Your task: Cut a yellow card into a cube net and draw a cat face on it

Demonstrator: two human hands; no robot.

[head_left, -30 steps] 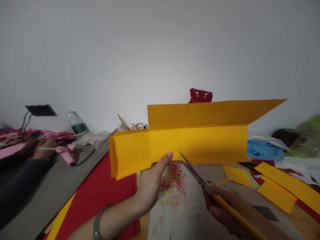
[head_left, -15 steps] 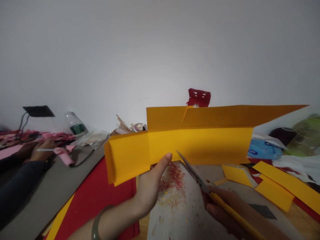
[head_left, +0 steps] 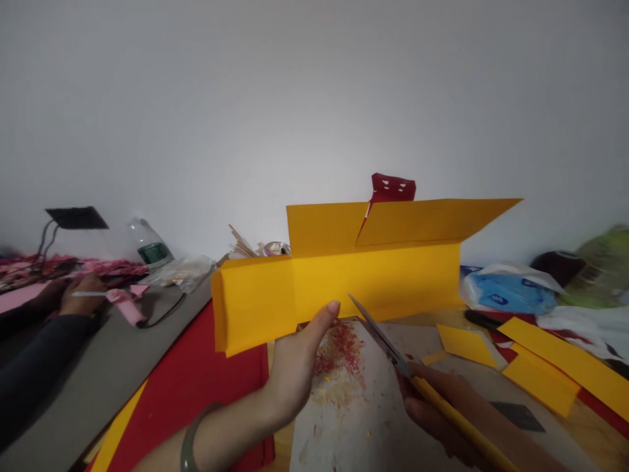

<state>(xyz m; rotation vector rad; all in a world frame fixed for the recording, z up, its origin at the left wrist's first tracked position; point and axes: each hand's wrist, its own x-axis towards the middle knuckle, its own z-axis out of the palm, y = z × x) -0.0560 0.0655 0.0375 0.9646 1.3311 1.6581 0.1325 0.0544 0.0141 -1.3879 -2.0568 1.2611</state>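
A long folded yellow card (head_left: 383, 275) stands raised in front of me, with a slit in its upper flap. My left hand (head_left: 299, 360) grips its lower edge, thumb on the front and the other fingers hidden behind. My right hand (head_left: 442, 400) is closed round metal scissors (head_left: 381, 341); their tip lies over the card's lower edge, just right of my left thumb. A long yellow strip or handle runs along my right hand. Below the card, red and yellow scraps (head_left: 344, 351) are scattered on a pale sheet (head_left: 339, 432).
Red card (head_left: 196, 393) lies at the left. Yellow pieces (head_left: 540, 380), a blue tissue pack (head_left: 511, 292) and a dark grey piece (head_left: 518, 416) are at the right. Another person's hands (head_left: 81, 295) are far left, near a pink glue gun (head_left: 125, 307) and a bottle (head_left: 150, 246).
The right part of the yellow card has swung, so it looks shorter, and the slit in its upper flap has opened wider. Both my hands have barely moved.
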